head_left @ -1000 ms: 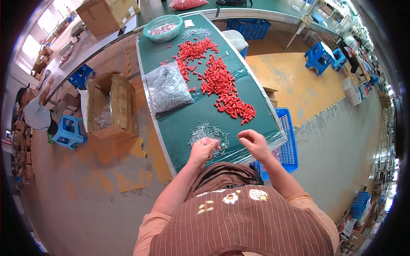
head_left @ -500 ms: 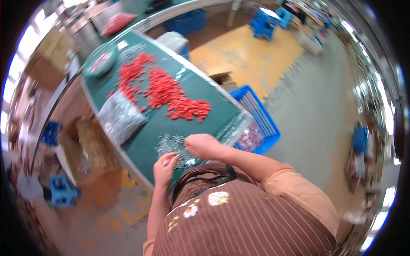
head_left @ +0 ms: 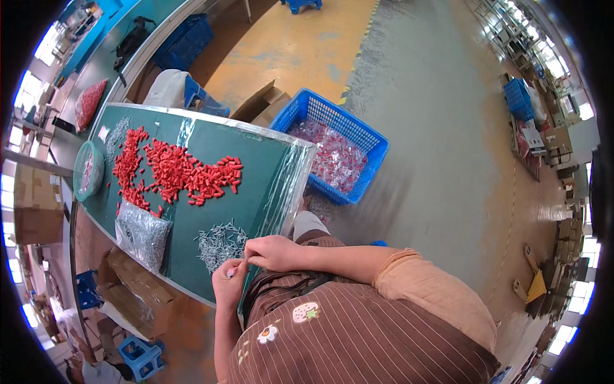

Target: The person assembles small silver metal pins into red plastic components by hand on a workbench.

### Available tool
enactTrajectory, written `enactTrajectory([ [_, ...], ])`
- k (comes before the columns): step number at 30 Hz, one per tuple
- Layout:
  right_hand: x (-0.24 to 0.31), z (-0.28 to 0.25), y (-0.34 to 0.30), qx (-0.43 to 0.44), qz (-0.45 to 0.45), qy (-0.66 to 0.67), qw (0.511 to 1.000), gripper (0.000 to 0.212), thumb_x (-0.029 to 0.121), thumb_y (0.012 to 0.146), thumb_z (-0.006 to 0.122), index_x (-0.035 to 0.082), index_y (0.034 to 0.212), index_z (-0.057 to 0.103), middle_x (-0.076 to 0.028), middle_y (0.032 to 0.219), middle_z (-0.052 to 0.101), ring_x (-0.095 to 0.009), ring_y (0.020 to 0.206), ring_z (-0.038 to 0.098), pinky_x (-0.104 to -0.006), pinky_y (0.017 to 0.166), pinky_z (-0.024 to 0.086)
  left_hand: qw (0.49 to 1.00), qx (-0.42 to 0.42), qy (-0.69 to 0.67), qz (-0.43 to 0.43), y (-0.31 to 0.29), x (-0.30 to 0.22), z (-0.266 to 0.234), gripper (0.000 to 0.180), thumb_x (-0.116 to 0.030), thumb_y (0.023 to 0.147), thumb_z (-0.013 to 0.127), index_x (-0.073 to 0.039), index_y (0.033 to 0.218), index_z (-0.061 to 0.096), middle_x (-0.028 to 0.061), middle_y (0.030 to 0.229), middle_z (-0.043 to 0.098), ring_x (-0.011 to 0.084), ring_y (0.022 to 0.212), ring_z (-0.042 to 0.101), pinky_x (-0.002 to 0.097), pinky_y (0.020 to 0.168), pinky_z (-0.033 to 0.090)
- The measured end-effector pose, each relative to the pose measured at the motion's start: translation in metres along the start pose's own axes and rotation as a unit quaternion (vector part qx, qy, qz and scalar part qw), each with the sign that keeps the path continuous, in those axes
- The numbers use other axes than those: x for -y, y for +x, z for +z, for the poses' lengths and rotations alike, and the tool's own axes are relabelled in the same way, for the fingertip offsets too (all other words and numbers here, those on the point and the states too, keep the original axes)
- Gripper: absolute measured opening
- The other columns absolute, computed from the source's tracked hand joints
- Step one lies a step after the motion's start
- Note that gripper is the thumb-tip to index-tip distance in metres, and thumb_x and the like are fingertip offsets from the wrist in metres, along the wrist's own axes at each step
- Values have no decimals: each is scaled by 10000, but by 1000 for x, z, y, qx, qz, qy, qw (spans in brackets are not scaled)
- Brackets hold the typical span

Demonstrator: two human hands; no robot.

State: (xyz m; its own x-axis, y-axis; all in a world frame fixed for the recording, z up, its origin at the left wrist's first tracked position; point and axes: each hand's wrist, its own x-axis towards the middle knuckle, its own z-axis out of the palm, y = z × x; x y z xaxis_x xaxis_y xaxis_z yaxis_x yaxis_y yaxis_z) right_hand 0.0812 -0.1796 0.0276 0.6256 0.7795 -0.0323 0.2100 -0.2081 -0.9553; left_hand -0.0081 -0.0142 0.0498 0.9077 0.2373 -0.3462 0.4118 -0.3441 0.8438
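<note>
My left hand (head_left: 228, 281) and my right hand (head_left: 274, 253) meet at the near edge of the green tabletop (head_left: 192, 237), fingertips pinched close together. A small pale bit shows at the left fingers, too small to name. Whatever the right fingers pinch is hidden. Just beyond both hands lies a loose pile of grey screws (head_left: 217, 243). Farther off, many red plastic wall plugs (head_left: 169, 171) spread across the table. A clear plastic bag of grey metal pieces (head_left: 142, 237) rests at the table's left edge.
Right of the table stands a blue plastic basket (head_left: 378, 144) holding small clear packets with red pieces (head_left: 332, 153). A green round basket (head_left: 89, 169) sits at the far left corner. Cardboard boxes (head_left: 262, 105) and a blue stool (head_left: 139, 358) stand around the table.
My view has swung to the right, bringing the blue basket fully into sight. My hands, earlier apart over the screws, are now together at the pile's near side.
</note>
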Motion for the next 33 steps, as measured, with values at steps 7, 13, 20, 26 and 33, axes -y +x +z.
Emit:
enactTrajectory([
  [7,2,-8,-5,22,-3,8,1000,149,204,802,576,55,811,576,-147,777,615,-336,771,601,-417,657,460,999,-8,-40,-13,-8,0,6,66,-45,823,622,10,847,650,3,745,612,64,693,523,206,646,426],
  [13,7,-9,-2,50,-30,-27,998,151,202,818,588,51,826,583,-137,754,615,-325,744,609,-409,643,457,998,-38,-49,-8,-19,4,4,66,-29,801,637,5,854,656,10,748,613,62,704,522,204,654,424],
  [20,9,0,9,-115,-154,-130,973,211,119,743,583,41,938,559,-149,936,568,-335,939,528,-420,818,424,980,-145,-72,-112,-23,4,2,98,-101,787,677,-26,850,674,-40,673,575,44,574,482,192,518,374],
  [26,39,-10,21,-121,-155,-98,975,148,110,756,608,33,876,572,-134,870,576,-313,877,538,-394,758,426,942,-209,-254,-62,-13,-5,2,119,-152,796,691,-40,793,650,-55,635,536,40,522,452,194,465,359],
  [33,37,16,33,-14,-68,-86,994,180,185,817,578,12,768,585,-157,726,569,-315,679,566,-379,608,441,963,-246,-22,110,-15,15,11,170,-187,765,662,-23,775,616,115,725,595,209,673,577,325,631,460],
])
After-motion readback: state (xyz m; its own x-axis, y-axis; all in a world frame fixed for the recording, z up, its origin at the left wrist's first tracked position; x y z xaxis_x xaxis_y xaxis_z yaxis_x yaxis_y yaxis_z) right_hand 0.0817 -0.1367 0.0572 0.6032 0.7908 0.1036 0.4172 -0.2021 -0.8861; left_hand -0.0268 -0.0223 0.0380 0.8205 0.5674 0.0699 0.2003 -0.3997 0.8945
